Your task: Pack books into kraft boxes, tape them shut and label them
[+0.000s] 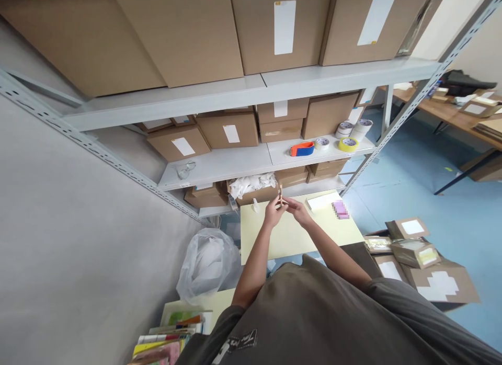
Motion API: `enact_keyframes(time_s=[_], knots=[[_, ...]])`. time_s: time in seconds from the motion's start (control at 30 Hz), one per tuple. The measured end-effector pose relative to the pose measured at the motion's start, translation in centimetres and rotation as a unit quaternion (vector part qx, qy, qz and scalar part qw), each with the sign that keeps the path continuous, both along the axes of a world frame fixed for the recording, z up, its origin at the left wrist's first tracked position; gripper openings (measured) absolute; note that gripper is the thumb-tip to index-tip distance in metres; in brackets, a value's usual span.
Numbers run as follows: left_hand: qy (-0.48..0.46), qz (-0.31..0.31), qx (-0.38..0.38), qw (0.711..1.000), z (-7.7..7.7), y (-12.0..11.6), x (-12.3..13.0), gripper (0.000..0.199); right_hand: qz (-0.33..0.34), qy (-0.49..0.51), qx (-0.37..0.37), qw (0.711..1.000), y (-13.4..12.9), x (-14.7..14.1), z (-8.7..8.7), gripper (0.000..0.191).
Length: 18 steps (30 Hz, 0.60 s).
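Above a pale yellow tabletop (292,234), my two hands meet around a small, thin, flat piece (281,192) with cream and brown edges, seen nearly edge-on. My left hand (274,212) is closed on its left side. From the right, the fingers of my right hand (298,211) press against its lower part. What kind of piece it is I cannot make out. To the right on the table lie a white flat item (322,201) and a blurred pink item (340,209). A small white piece (256,205) sits left of my hands.
Grey metal shelving (219,163) stands ahead, loaded with cardboard boxes (284,30). Its middle shelf holds tape rolls (348,144) and an orange-and-blue strap (301,149). A clear plastic bag (206,263) is at lower left, books (160,349) below it. Parcels (443,281) are piled at right.
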State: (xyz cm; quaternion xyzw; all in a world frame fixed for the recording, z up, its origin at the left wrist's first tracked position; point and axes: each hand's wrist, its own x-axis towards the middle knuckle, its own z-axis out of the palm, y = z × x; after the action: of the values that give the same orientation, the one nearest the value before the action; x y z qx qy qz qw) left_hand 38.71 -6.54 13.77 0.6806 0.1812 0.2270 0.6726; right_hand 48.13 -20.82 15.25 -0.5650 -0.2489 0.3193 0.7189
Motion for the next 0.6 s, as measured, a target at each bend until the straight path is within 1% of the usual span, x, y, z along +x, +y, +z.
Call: enact_keyframes(time_s=[0.03,0.07,0.17,0.2,0.23,0.3,0.37,0.47,0.53,0.6], knots=[[-0.006,-0.003,-0.010,1.000,0.1,0.1,0.2,0.066,-0.006,-0.014,-0.010,1.000,0.0,0.2,-0.2,0.047],[-0.011,-0.002,-0.025,1.000,0.0,0.3,0.3,0.064,-0.026,-0.030,-0.026,0.999,-0.1,0.5,-0.4,0.045],[-0.014,-0.014,-0.100,0.995,-0.5,1.7,-0.1,0.068,-0.126,-0.070,-0.092,0.985,-0.4,1.9,-1.1,0.046],[-0.010,-0.019,-0.126,0.992,-0.9,2.1,-0.3,0.071,-0.143,-0.066,-0.106,0.982,-0.5,2.4,-1.4,0.049],[-0.003,-0.020,-0.146,0.989,-1.3,2.6,-0.6,0.075,-0.142,-0.051,-0.114,0.982,-0.4,2.8,-1.7,0.049],[0.009,-0.005,-0.166,0.986,-2.3,3.2,-1.0,0.077,-0.116,-0.009,-0.111,0.987,-0.1,3.2,-2.5,0.044],[0.018,0.032,-0.159,0.987,-3.5,3.7,-1.5,0.076,-0.102,0.022,-0.101,0.989,0.6,3.1,-3.5,0.038],[0.037,0.070,-0.146,0.986,-5.9,4.7,-2.3,0.072,-0.111,0.049,-0.102,0.987,2.2,2.2,-5.9,0.042],[0.059,0.077,-0.155,0.983,-8.0,5.6,-3.0,0.071,-0.109,0.064,-0.121,0.985,3.5,1.5,-8.3,0.044],[0.094,0.084,-0.174,0.977,-10.6,6.6,-3.6,0.070,-0.106,0.079,-0.152,0.979,4.9,0.7,-11.2,0.043]])
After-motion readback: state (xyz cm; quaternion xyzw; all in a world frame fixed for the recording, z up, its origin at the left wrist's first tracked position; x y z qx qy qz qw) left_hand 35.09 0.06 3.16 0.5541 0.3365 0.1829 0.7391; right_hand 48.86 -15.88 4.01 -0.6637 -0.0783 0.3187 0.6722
